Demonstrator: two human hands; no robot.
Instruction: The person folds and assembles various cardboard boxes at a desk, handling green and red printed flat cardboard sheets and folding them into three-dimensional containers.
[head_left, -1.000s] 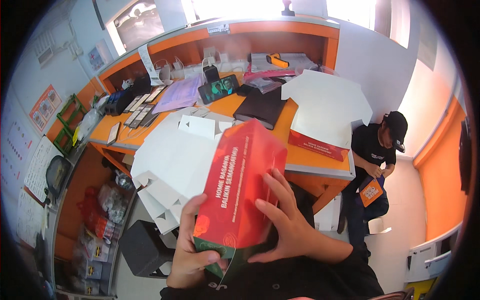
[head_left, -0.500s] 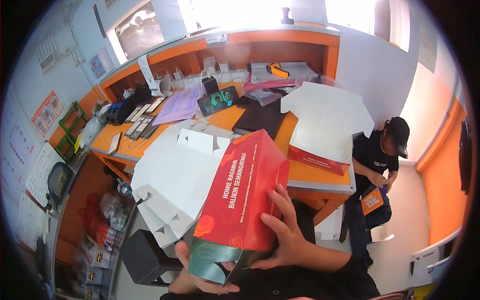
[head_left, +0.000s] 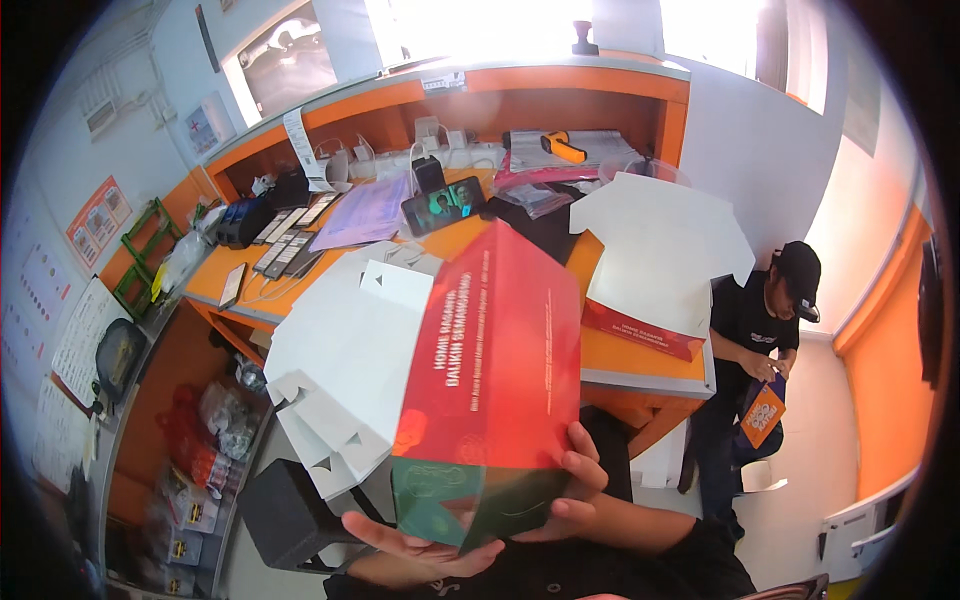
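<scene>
A red cardboard box (head_left: 495, 350) with white lettering and a dark green end stands tilted in front of me, held in both hands. My left hand (head_left: 430, 552) cups the green lower end from below, fingers curled against it. On the box's right side, my right hand (head_left: 578, 490) grips near the lower corner, with its fingertips on the edge. Left of the box, a pile of flat white cardboard blanks (head_left: 335, 375) with cut flaps overhangs the orange table (head_left: 240, 290). A second stack of white blanks (head_left: 665, 255) with a red printed edge lies on the table's right.
A phone (head_left: 443, 207) showing a video leans on the table, near several other phones (head_left: 285, 255) and purple papers (head_left: 362, 213). A yellow-black tool (head_left: 563, 146) rests on a shelf. A black stool (head_left: 290, 515) stands lower left. At right sits a co-worker (head_left: 755, 320) holding an orange-purple item (head_left: 764, 412).
The red box has tipped more upright, its top shifting left and its green end turning. My right hand has slid lower along its side, and my left hand has moved further beneath it.
</scene>
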